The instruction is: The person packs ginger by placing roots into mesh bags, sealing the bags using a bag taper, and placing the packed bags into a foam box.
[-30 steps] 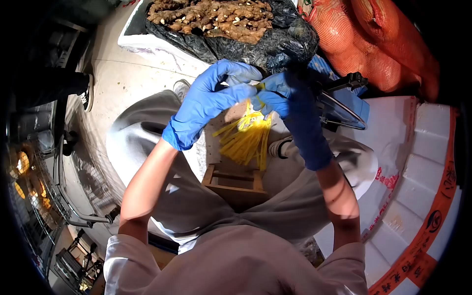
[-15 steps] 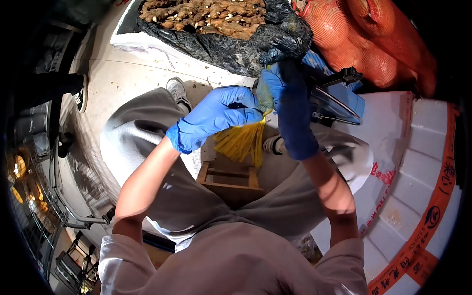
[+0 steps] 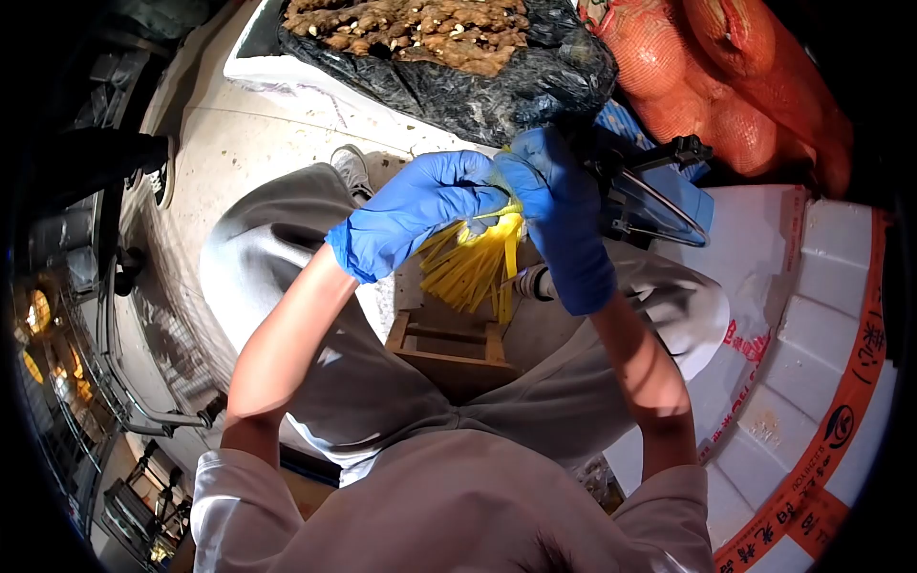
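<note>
A bundle of yellow strips [image 3: 468, 265] hangs below my two blue-gloved hands, its gathered top between them and its loose ends spread downward. My left hand [image 3: 425, 205] comes in from the left, its fingers closed around the top of the bundle. On the other side, my right hand [image 3: 554, 205] is closed at the same gathered top, its fingertips touching those of my left hand. The fingers hide most of the gathered part. A small wooden stool [image 3: 449, 358] stands below the strips, between the legs.
Ginger [image 3: 411, 33] lies on black plastic [image 3: 458, 95] at the top. Red mesh sacks [image 3: 716, 86] fill the upper right, near a blue container [image 3: 693, 205] with a metal frame. White foam boxes [image 3: 812, 325] stand at right. Another person's shoe [image 3: 164, 177] shows at left.
My hands have drawn closer together, and the greenish part between them is now mostly covered. The yellow strips sit slightly lower and brighter. The whole view has shifted a little.
</note>
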{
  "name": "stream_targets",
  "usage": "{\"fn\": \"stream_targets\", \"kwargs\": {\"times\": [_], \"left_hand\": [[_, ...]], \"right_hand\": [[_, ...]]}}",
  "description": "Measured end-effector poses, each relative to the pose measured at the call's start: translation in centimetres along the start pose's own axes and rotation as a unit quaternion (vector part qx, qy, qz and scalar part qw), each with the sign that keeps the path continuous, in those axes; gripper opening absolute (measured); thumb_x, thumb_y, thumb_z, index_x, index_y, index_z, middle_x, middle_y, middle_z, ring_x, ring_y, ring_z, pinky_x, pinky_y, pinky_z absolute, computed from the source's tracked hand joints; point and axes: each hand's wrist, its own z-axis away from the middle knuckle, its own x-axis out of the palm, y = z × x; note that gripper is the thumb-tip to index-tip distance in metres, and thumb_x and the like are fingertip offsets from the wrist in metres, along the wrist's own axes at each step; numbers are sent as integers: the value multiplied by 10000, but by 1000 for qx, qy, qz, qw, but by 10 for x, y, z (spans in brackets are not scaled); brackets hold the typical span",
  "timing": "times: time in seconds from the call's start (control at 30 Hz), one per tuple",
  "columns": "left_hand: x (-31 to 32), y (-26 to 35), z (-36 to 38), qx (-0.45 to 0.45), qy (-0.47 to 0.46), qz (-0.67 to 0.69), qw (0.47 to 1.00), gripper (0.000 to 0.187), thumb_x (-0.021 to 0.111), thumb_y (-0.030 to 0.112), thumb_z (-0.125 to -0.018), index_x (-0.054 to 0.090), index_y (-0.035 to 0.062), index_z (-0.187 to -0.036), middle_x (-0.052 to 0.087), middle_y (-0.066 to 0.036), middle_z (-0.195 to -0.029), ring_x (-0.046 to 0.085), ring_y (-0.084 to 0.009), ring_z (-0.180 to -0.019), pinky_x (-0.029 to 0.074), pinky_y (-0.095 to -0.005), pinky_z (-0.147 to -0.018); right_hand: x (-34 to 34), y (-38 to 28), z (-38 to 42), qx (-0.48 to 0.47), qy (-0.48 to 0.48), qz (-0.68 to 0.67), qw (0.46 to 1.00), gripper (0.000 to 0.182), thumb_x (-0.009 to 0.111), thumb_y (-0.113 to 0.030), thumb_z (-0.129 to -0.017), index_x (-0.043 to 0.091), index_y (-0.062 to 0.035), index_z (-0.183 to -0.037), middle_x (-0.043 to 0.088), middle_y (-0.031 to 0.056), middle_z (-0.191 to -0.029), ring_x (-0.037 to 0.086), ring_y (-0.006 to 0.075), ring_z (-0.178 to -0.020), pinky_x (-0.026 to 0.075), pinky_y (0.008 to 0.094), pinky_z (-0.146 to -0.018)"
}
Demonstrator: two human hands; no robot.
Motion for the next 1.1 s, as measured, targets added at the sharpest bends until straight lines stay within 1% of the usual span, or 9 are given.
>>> {"fn": "stream_targets", "kwargs": {"times": [0.07,0.3,0.43,0.57,0.63,0.67,0.8,0.87,1.1], "left_hand": [[-6,-3,0,-50,17,-69,996,207,607,112,-759,559,-6,-922,578,-44,-866,531,-97,-798,422,-213,-726],[-2,-10,-3,-24,155,-91,983,75,611,91,-751,564,42,-783,575,4,-784,515,-59,-721,403,-190,-674],[-4,-22,-6,87,71,49,992,189,640,158,-745,540,34,-847,577,-19,-797,528,-81,-728,418,-202,-674],[-7,-22,-1,39,40,150,987,190,559,107,-804,525,8,-963,577,-56,-901,565,-129,-798,453,-233,-731],[-15,-25,-5,37,68,158,984,153,506,67,-831,522,-4,-966,575,-72,-919,570,-137,-818,462,-229,-739],[-18,-25,-7,30,99,174,979,157,501,72,-835,521,-7,-969,574,-80,-926,571,-141,-825,468,-234,-750],[-19,-25,-12,54,190,280,939,199,424,100,-878,488,-45,-998,554,-137,-975,573,-209,-848,489,-287,-780],[-14,-14,-13,74,248,332,907,248,346,123,-907,452,-71,-1020,526,-178,-1018,564,-266,-879,492,-326,-783],[-27,-11,-12,62,17,458,886,145,423,65,-865,492,-39,-939,555,-141,-959,571,-226,-866,510,-331,-755]], "right_hand": [[-4,0,-3,43,-58,-6,997,76,581,-62,-763,540,-26,-816,569,51,-713,540,91,-653,424,208,-597],[6,40,-12,-9,116,-70,991,243,692,-190,-677,524,-42,-770,571,48,-667,542,154,-535,431,244,-514],[0,5,-8,369,-156,-132,907,239,696,-211,-686,547,-36,-751,559,40,-644,509,78,-576,410,212,-539],[1,11,1,232,-184,-260,919,187,643,-185,-737,571,-24,-801,555,44,-647,519,79,-599,408,212,-543],[-3,19,-4,57,-132,-74,987,178,627,-168,-750,572,-10,-811,553,41,-658,538,89,-640,423,224,-565],[-3,17,2,211,-81,-157,961,161,586,-157,-786,567,-6,-838,553,42,-666,558,107,-677,451,239,-587],[7,59,4,210,22,-337,918,149,555,-163,-810,564,-24,-864,560,36,-672,564,99,-648,466,206,-543],[-4,82,3,376,5,-617,692,119,535,-158,-820,563,-58,-877,559,29,-671,537,62,-573,434,147,-453],[-17,29,-8,429,39,-539,724,75,561,-169,-803,582,-100,-823,551,-16,-662,469,42,-471,345,115,-363]]}}
